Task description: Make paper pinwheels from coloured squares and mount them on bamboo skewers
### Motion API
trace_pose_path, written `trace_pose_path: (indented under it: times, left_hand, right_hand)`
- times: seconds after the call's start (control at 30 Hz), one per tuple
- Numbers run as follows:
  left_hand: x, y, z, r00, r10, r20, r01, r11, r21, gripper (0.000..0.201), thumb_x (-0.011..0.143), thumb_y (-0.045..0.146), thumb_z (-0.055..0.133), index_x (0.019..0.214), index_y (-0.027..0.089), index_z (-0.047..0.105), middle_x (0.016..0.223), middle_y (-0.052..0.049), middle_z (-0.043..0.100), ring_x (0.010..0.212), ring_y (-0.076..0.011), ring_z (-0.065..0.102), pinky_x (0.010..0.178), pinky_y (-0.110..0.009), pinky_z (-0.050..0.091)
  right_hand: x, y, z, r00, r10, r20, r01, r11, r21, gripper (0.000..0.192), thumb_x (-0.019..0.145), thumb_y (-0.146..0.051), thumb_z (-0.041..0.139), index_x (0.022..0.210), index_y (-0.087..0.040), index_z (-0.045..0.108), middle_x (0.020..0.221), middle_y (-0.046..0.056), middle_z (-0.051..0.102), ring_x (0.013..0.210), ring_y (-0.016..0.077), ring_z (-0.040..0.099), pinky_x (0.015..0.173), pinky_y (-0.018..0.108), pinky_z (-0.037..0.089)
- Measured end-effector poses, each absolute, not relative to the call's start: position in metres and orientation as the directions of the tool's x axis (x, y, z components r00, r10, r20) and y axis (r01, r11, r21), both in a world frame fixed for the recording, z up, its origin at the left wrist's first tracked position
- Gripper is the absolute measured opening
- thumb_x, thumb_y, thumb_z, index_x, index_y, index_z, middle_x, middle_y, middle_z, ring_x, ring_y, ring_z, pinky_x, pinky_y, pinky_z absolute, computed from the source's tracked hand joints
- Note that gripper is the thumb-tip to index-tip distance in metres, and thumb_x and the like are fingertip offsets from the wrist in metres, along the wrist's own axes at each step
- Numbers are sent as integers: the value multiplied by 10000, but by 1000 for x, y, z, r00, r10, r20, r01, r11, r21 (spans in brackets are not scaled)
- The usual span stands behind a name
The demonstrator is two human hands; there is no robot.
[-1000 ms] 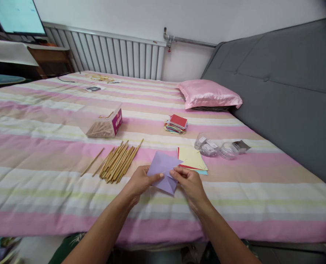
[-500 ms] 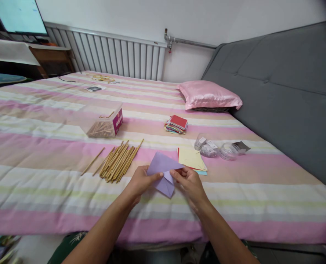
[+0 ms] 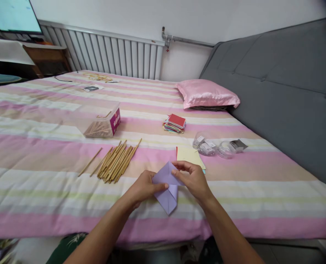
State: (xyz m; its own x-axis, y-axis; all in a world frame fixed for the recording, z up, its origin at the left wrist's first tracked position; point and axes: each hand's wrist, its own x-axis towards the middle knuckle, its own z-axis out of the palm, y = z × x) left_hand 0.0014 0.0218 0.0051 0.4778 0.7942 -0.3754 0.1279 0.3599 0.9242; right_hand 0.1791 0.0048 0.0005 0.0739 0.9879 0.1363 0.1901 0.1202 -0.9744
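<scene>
Both hands are gripping one folded purple paper (image 3: 167, 189) just above the near part of the striped bed (image 3: 42, 172); the left hand (image 3: 143, 187) is pinching its left side, and the right hand (image 3: 194, 179) is pinching its top. Its long axis is running away from the person, with its sharp tip pointing toward them. One bundle of wooden sticks (image 3: 116, 161) is lying to the left, and one stack of coloured sheets (image 3: 189, 156) is lying just behind.

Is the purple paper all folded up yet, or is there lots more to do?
Not yet. The purple paper already has folds. Both hands, left hand and right hand, are pinching it now. The yellow sheets, small colored stack and sticks lie untouched.
</scene>
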Motion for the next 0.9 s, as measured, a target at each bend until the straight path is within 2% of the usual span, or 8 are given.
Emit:
trace_pose_path:
  times: [0.13,0.2,0.33,0.43,0.5,0.7,0.9]
  left_hand:
    - [1,22,4,484,782,-392,105,393,914,282,565,318,774,672,73,684,614,-36,639,539,-111,510,525,-214,345]
    - [1,23,2,468,787,-403,84,414,906,293,571,322,772,699,69,695,653,-56,664,569,-129,544,550,-222,369]
    - [2,22,0,442,802,-401,56,421,905,297,577,316,770,735,72,709,686,-67,684,593,-144,572,570,-230,387]
    - [2,21,2,431,809,-399,39,425,904,308,561,321,780,729,73,709,681,-65,683,589,-146,571,572,-234,384]
    - [2,21,5,423,814,-398,16,433,901,314,541,322,790,716,76,704,663,-58,677,581,-146,566,568,-236,379]
    - [0,23,9,421,814,-400,-33,455,890,334,514,321,801,721,75,710,665,-67,683,588,-159,575,575,-244,384]
    - [-1,23,11,443,807,-391,-48,456,888,257,555,287,777,707,93,704,674,-59,688,594,-150,578,592,-240,391]
  right_hand:
    - [176,4,3,86,970,227,316,190,-930,124,723,-256,677,825,-198,719,818,42,728,773,190,655,729,315,495]
    - [174,2,4,115,929,351,421,275,-865,82,729,-240,681,797,-217,719,803,30,733,762,190,660,743,333,483]
    - [174,-1,3,3,768,640,638,492,-593,110,765,-167,653,779,-260,709,775,-14,742,720,169,672,887,403,389]
    - [175,-2,3,-144,682,717,687,590,-424,180,789,-124,610,820,-276,703,824,-19,746,742,158,680,899,399,369]
    - [177,-2,3,-217,665,714,692,621,-368,196,790,-125,600,841,-283,704,875,-7,744,784,163,677,859,379,397]
    - [180,0,2,-280,708,648,638,642,-426,257,774,-104,572,886,-290,711,946,14,730,858,182,656,796,358,453]
    - [185,1,1,-321,703,635,605,668,-433,269,808,-88,526,895,-262,712,971,38,724,878,181,666,771,336,476]
